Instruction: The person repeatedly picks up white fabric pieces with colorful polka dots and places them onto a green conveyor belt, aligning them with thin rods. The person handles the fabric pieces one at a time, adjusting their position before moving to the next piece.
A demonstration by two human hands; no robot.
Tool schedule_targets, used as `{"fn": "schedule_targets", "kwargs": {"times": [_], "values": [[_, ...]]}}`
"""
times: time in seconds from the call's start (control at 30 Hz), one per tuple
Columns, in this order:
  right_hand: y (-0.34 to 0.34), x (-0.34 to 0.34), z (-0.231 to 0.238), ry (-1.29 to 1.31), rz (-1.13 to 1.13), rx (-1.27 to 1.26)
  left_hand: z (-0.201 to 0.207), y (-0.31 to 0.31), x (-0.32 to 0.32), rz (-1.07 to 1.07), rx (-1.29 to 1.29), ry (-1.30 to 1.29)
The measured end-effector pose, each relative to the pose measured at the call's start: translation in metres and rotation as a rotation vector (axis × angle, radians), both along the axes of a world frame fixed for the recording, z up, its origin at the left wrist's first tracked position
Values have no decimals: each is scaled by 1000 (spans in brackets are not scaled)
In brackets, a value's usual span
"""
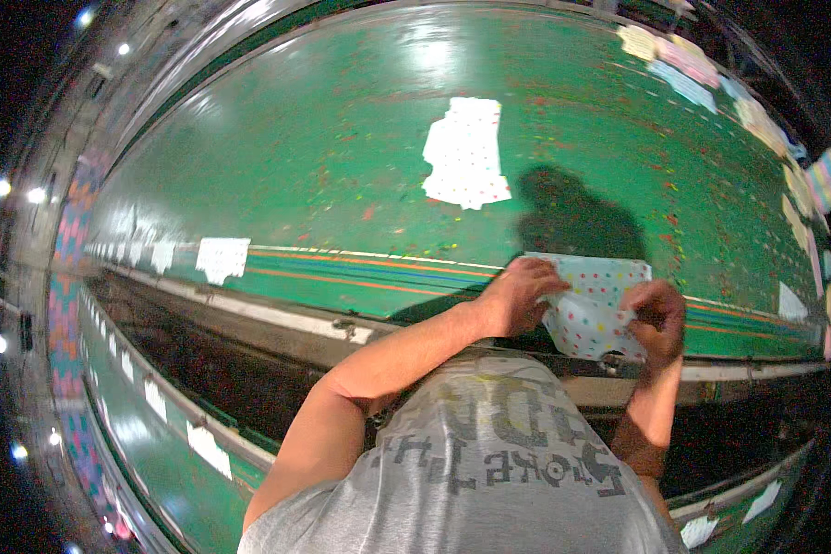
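Green desk point(194, 175): white piece point(222, 259) along near edge; spotted piece point(466, 152) flat, farther in; left hand point(524, 294), fingers bent at left side of dotted cloth point(589, 305), grip indeterminable; cloth over near edge; right hand point(657, 314), fingers pinching right side

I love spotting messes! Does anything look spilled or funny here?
Yes: red and yellow specks are scattered over the green table, maybe splashed paint, though I can't tell. Also, a striped cloth at the far right seems to stick out past the table's edge.
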State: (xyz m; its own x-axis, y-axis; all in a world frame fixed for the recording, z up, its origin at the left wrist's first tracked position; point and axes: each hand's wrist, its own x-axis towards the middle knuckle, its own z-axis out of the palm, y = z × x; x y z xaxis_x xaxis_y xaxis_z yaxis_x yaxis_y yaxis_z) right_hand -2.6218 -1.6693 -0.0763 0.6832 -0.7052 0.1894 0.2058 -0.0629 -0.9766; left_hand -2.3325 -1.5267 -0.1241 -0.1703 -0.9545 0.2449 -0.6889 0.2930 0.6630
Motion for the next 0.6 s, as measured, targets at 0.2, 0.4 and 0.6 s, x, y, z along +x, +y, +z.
{"fn": "schedule_targets", "kwargs": {"times": [0.2,0.4,0.6], "values": [[-23,-10,-4,-161,-279,187,33,64,28,265,495,528],[11,28,-24,157,-359,-1,41,143,86,486,284,1087],[81,136,-43,541,-2,-139,43,222,173,817,86,985]]}}
